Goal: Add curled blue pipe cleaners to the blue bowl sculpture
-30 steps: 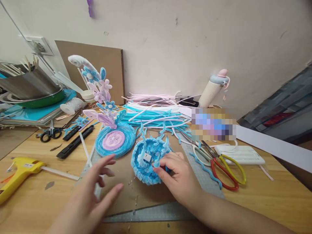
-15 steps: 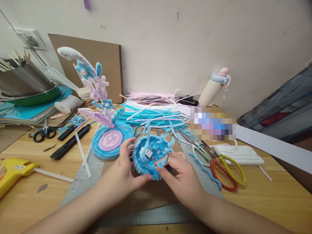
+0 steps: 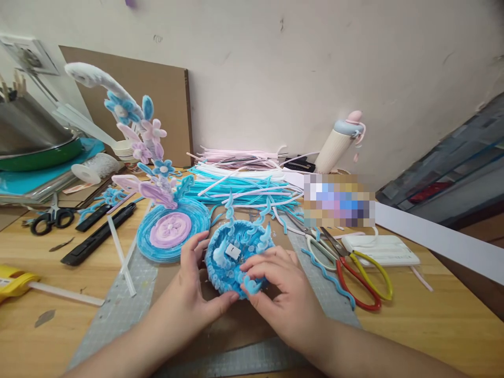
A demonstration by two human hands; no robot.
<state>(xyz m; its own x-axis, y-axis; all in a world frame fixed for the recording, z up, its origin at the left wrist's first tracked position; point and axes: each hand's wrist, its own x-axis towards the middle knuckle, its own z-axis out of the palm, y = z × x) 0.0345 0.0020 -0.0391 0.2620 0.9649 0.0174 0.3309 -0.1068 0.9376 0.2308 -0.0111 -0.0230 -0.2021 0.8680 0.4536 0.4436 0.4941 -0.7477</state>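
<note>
A round, bowl-like piece of blue pipe cleaner (image 3: 214, 270) sits in front of me, with curly light-blue tips standing up around its rim. Inside it lies a small white block (image 3: 233, 252). My left hand (image 3: 197, 286) grips the bowl's left side, thumb at the front edge and fingers behind. At the front right, my right hand (image 3: 287, 286) has a curled blue pipe cleaner (image 3: 252, 285) between thumb and fingers. Behind to the left stands a blue and lilac pipe-cleaner base (image 3: 171, 231) bearing a tall flowered stem (image 3: 151, 136).
Bundles of pipe cleaners (image 3: 240, 184) lie at the back. Red-and-yellow-handled scissors (image 3: 358, 278) rest on the right; black scissors (image 3: 53, 215), a black utility knife (image 3: 104, 233) and a yellow glue gun (image 3: 13, 283) on the left. A bottle (image 3: 338, 144) stands by the wall.
The view has shifted slightly, moving everything a little left in the picture. My right fingers have spread a little around the curl; my left hand keeps its grip.
</note>
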